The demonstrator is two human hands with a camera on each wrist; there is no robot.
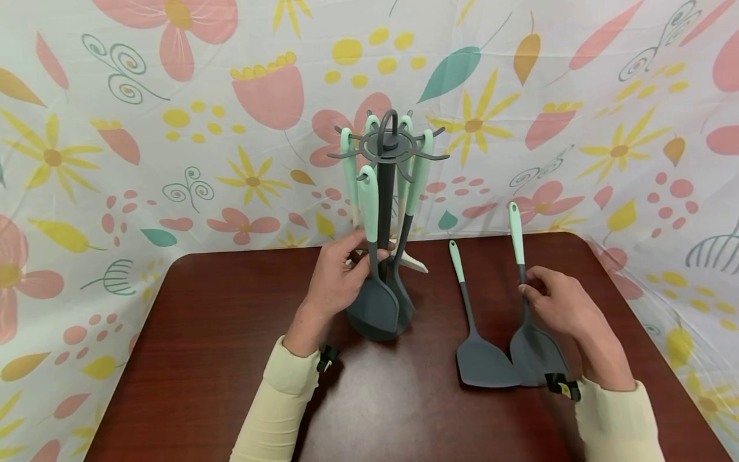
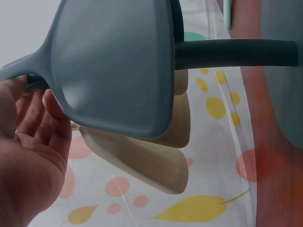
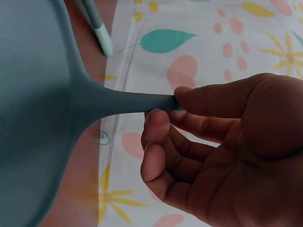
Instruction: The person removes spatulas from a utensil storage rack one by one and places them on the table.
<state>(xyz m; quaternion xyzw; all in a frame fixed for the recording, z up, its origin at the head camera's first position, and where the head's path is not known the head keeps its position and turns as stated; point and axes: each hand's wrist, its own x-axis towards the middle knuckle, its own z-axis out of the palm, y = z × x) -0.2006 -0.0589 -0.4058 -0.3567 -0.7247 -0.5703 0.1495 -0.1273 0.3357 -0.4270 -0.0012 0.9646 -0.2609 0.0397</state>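
Note:
A dark utensil rack (image 1: 398, 147) with hooks round its top stands at the table's back. Green-handled utensils hang from it. My left hand (image 1: 335, 276) pinches the neck of a grey spatula (image 1: 374, 308) hanging at the front; its broad head fills much of the left wrist view. To the right, my right hand (image 1: 562, 305) pinches the shaft of a grey turner (image 1: 534, 350) between thumb and fingers, just below its green handle. The turner's head looks low over the table; whether it touches, I cannot tell. Beside it lies a slotless grey turner (image 1: 485, 364), its handle pointing backward.
The rack's dark pole (image 2: 236, 53) and round base (image 2: 286, 94) show in the left wrist view, along with a beige utensil head (image 2: 142, 158). A flower-patterned cloth (image 1: 254, 147) hangs right behind the dark red wooden table (image 1: 231, 359).

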